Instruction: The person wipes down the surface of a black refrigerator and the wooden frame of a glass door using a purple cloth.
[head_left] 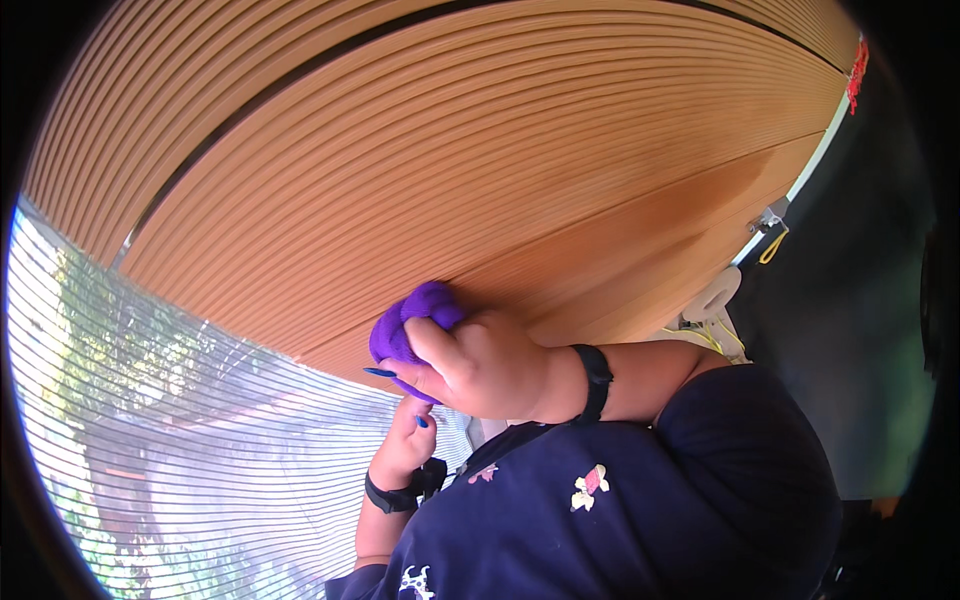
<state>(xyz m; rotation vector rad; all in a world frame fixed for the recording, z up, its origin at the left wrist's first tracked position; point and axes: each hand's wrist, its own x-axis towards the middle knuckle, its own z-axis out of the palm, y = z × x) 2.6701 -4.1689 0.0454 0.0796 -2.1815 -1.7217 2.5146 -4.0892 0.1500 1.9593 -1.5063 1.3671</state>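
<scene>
A bunched purple cloth (424, 300) is gripped in my right hand (490, 365). My right fingers and thumb close around it, and it presses against the lower part of a ribbed wood-toned panel (480, 170). Just below the cloth is my left hand (405, 440), its thumb bent in and its fingers curled close to the cloth's lower edge. Most of the left fingers are hidden, so whether they hold the cloth or something else does not show. Dark bands circle both wrists.
A window with horizontal slats (200, 430) lies to the left, greenery behind it. On the right are a metal latch (768, 220) with a yellow loop (773, 247), a red tassel (857, 78) higher up, and a dark surface (850, 330). A beige rounded object (712, 300) sits behind my right arm.
</scene>
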